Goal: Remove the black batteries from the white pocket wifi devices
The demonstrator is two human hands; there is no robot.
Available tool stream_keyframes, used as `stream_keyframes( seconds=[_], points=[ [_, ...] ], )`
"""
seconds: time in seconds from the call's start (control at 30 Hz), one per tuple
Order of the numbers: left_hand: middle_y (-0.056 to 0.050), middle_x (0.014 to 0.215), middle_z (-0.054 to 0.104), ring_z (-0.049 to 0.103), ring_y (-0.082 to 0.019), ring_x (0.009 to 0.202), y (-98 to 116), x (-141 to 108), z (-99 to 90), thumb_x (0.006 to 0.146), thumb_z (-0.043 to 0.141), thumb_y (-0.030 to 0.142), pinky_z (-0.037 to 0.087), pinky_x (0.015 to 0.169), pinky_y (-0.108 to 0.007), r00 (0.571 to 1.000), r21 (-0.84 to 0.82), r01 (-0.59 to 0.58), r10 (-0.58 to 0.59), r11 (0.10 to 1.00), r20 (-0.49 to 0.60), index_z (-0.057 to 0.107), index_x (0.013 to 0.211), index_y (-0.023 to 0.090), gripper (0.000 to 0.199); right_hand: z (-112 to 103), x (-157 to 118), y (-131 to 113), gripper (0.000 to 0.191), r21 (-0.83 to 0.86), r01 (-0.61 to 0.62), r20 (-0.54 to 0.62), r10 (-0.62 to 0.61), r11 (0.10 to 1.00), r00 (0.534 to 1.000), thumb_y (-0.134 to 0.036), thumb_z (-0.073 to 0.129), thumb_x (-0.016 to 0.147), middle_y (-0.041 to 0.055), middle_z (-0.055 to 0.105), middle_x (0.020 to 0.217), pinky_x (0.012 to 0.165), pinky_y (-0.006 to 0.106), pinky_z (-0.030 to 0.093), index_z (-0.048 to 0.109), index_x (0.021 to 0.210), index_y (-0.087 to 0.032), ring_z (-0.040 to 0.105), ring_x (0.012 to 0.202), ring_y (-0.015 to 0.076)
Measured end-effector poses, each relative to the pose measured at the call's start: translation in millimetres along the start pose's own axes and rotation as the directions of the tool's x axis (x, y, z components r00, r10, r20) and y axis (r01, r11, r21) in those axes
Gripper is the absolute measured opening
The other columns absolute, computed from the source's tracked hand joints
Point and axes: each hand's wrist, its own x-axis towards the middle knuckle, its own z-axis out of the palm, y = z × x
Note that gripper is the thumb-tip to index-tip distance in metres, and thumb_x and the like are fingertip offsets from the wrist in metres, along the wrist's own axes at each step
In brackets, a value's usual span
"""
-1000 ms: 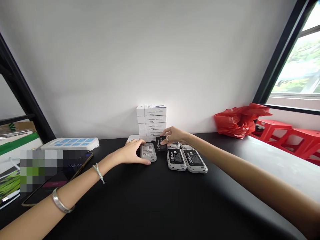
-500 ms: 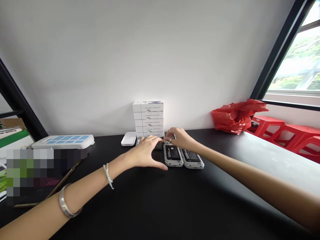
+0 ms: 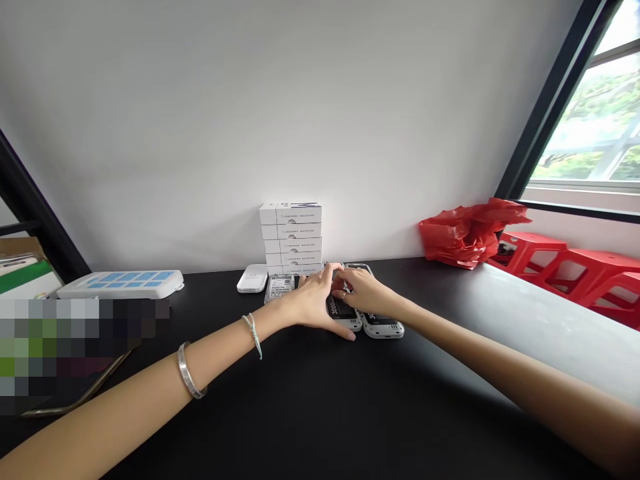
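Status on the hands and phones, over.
Left hand and right hand together over grey phones; fingers near black battery; white boxes stacked behind.

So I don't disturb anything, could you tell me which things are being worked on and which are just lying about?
Used: left hand, right hand, handsets with black batteries, grey-backed handset.
Lying about: stacked white boxes, power strip, red plastic bag, red stools.

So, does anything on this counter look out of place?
The crumpled red plastic bag at the right end of the counter stands out: a loose heap against the wall, while the white boxes are stacked neatly.
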Motion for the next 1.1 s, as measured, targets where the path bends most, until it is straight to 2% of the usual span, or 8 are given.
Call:
stream_keyframes(
  seconds=[0.27, 0.47, 0.57, 0.8, 0.93, 1.0, 1.1],
  points=[
    [-0.015, 0.130, 0.041, 0.038, -0.038, 0.123, -4, 0, 6.3, 0.044, 0.077, 0.065, 0.031, 0.100, -0.052, 1.000, -0.025, 0.016, -0.016, 1.000, -0.023, 0.019, 0.134, 0.022, 0.115, -1, -4, -1, 0.017, -0.073, 0.071, 0.039, -0.068, 0.995, 0.997, -0.019, 0.048, 0.087, 0.0103, 0.064, 0.104, 0.086, 0.037, 0.043, 0.061, 0.098, -0.017, 0.057, 0.101, 0.0269],
    [-0.012, 0.124, 0.045, 0.038, -0.040, 0.121, -3, 2, 5.9, 0.037, 0.075, 0.072, 0.038, 0.091, -0.050, 0.996, -0.036, 0.089, -0.089, 0.995, 0.025, 0.017, 0.135, 0.028, 0.122, -2, -3, 1, 0.014, -0.083, 0.032, 0.051, -0.027, 0.996, 0.998, -0.023, 0.048, 0.087, 0.0090, 0.063, 0.094, 0.081, 0.037, 0.045, 0.060, 0.092, -0.018, 0.058, 0.094, 0.0265],
    [-0.010, 0.117, 0.049, 0.040, -0.039, 0.117, -2, 3, 7.3, 0.037, 0.076, 0.070, 0.039, 0.089, -0.049, 0.994, -0.034, 0.108, -0.108, 0.994, 0.012, 0.019, 0.133, 0.028, 0.120, -1, -4, 2, 0.011, -0.077, 0.016, 0.051, -0.012, 0.997, 0.999, -0.025, 0.048, 0.086, 0.0081, 0.063, 0.093, 0.081, 0.036, 0.044, 0.059, 0.086, -0.019, 0.057, 0.094, 0.0258],
    [-0.006, 0.108, 0.054, 0.047, -0.033, 0.105, -2, -1, 14.4, 0.042, 0.075, 0.068, 0.037, 0.087, -0.043, 0.994, -0.032, 0.046, -0.049, 0.998, -0.097, 0.025, 0.121, 0.025, 0.103, -1, -7, 4, 0.012, -0.035, -0.009, 0.050, 0.011, 0.999, 0.999, -0.030, 0.049, 0.085, 0.0067, 0.061, 0.091, 0.082, 0.036, 0.042, 0.056, 0.082, -0.020, 0.056, 0.096, 0.0261],
    [-0.006, 0.106, 0.055, 0.049, -0.031, 0.099, -1, -2, 17.8, 0.043, 0.075, 0.068, 0.037, 0.086, -0.043, 0.989, -0.017, 0.033, -0.035, 0.999, -0.146, 0.027, 0.117, 0.024, 0.099, 0, 0, 6, 0.007, -0.001, 0.003, 0.080, -0.003, 1.000, 0.997, -0.027, 0.053, 0.079, 0.0053, 0.060, 0.083, 0.073, 0.034, 0.044, 0.054, 0.077, -0.020, 0.057, 0.082, 0.0231],
    [-0.006, 0.104, 0.054, 0.049, -0.031, 0.098, 1, -1, 17.1, 0.041, 0.075, 0.068, 0.036, 0.086, -0.043, 0.984, 0.026, 0.015, -0.010, 1.000, -0.179, 0.028, 0.116, 0.023, 0.099, -3, 3, 6, 0.004, 0.024, 0.006, 0.086, -0.008, 1.000, 0.996, -0.024, 0.053, 0.077, 0.0042, 0.059, 0.079, 0.068, 0.032, 0.043, 0.052, 0.075, -0.020, 0.056, 0.075, 0.0211],
    [-0.007, 0.106, 0.051, 0.048, -0.031, 0.097, 6, -1, 10.2, 0.038, 0.077, 0.067, 0.037, 0.084, -0.042, 0.970, 0.139, -0.060, 0.090, 0.989, -0.227, 0.029, 0.114, 0.023, 0.100, -12, 1, 1, 0.007, 0.063, 0.007, 0.051, -0.010, 0.998, 0.999, -0.027, 0.051, 0.079, 0.0047, 0.058, 0.085, 0.068, 0.032, 0.044, 0.051, 0.082, -0.020, 0.055, 0.078, 0.0207]
  ],
)
